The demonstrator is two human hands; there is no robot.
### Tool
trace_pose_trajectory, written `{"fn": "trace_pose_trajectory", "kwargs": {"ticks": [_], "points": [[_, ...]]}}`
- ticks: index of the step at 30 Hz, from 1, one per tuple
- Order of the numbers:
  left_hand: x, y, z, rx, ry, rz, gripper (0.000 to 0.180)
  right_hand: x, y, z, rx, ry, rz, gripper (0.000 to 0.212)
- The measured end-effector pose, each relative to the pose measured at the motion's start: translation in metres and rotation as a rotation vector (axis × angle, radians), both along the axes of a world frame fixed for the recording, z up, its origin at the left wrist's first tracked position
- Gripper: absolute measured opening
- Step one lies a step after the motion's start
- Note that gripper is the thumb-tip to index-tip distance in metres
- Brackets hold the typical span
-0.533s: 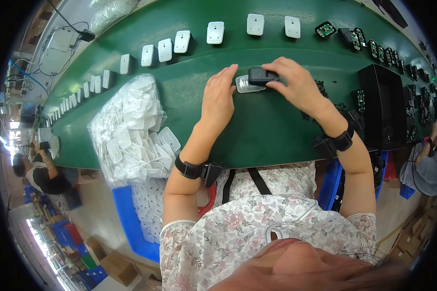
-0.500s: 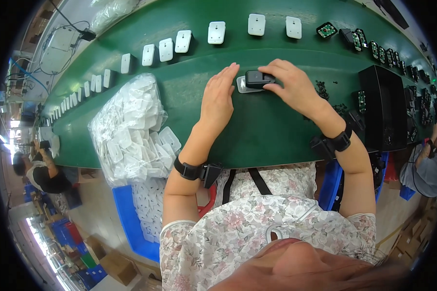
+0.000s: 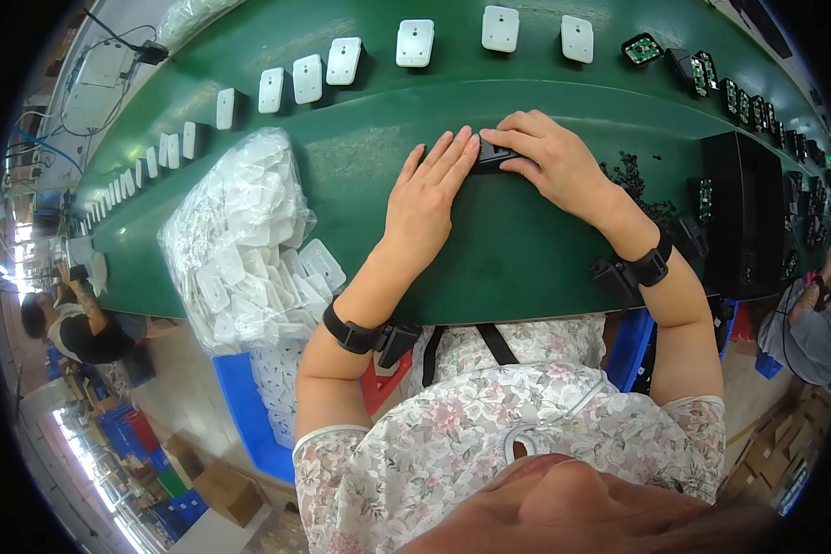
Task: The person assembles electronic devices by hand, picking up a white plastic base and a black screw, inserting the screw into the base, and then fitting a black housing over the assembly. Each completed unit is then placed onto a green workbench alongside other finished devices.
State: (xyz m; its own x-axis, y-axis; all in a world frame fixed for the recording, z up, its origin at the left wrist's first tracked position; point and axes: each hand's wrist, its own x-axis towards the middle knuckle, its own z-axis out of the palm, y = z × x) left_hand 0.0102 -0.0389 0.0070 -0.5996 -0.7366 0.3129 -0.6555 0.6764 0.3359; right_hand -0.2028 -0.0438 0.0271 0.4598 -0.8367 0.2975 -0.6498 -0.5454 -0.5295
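Observation:
A black box-shaped device [image 3: 492, 157] lies on the green bench in front of me, with a good part of it under my fingers. My right hand [image 3: 549, 157] grips it from the right, thumb on the near side and fingers over the far side. Stretched out and slightly apart, the fingers of my left hand [image 3: 427, 198] reach across the device's left end. The pale piece under the device is hidden now. To the right of my right hand lies a scatter of small black parts [image 3: 630, 178].
A clear bag [image 3: 240, 222] of translucent plastic covers lies left of my left forearm. White-faced units [image 3: 415, 43] stand in a row along the far side, followed on the right by open units with green circuit boards [image 3: 642, 49]. A black bin [image 3: 739, 222] stands at the right.
My left hand has moved from beside the device onto its left end, fingers now covering it. My right hand keeps its grip. The pale piece beneath has gone out of sight.

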Motion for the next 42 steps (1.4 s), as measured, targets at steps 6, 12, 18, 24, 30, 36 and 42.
{"fn": "trace_pose_trajectory", "kwargs": {"ticks": [6,12,18,24,30,36,42], "points": [[-0.007,0.002,-0.007,-0.090,0.010,0.023,0.056,0.001,0.002,-0.004,-0.055,-0.023,-0.074,0.039],[-0.021,-0.027,-0.006,0.025,0.280,0.138,0.040,-0.008,-0.032,0.007,0.413,-0.370,-0.125,0.034],[-0.030,-0.012,0.013,0.720,0.741,0.194,0.029,-0.013,0.002,0.012,0.363,-0.582,-0.135,0.040],[-0.037,-0.001,0.021,0.680,0.623,0.130,0.031,-0.017,0.018,0.025,0.214,-0.498,-0.175,0.037],[-0.058,-0.009,0.024,0.826,0.698,0.148,0.027,-0.024,0.025,0.019,0.204,-0.575,-0.267,0.036],[-0.089,-0.042,0.018,0.939,0.887,0.150,0.029,-0.057,0.019,0.010,-0.063,-0.783,-0.519,0.028],[-0.133,-0.066,0.016,1.092,0.953,0.156,0.028,-0.103,0.020,0.017,-0.139,-1.033,-0.723,0.024]]}}
